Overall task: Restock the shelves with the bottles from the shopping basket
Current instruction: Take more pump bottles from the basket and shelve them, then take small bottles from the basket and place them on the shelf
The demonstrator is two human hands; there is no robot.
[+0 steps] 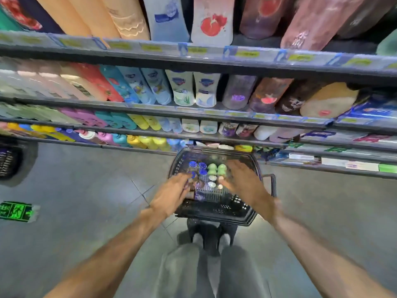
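**Both hands over the basket of bottles**

While rows of tall, coloured plastic bottles fill the grey metal shelves (pixel 193 61) across the upper half of the head view, the grey tiled floor (pixel 86 190) spreads below them. On that floor, just in front of the lowest shelf, stands the black slatted plastic shopping basket (pixel 214 209), its dark handle (pixel 272 183) hanging at its right side. Inside, bottles stand upright and close together: 4 blue-capped bottles (pixel 197 167) at the far left, 2 pale green-capped bottles (pixel 217 168) just beside them, and smaller white-capped bottles (pixel 212 184) nearer the person. The left hand (pixel 171 192) reaches over the basket's left rim, fingers stretched toward the blue caps. The right hand (pixel 242 179) hovers over the right part of the basket, fingers spread. Both are blurred; neither plainly grips a bottle, and whether the fingertips touch any cap cannot be told. A green floor sticker (pixel 17 211) lies well apart at left.
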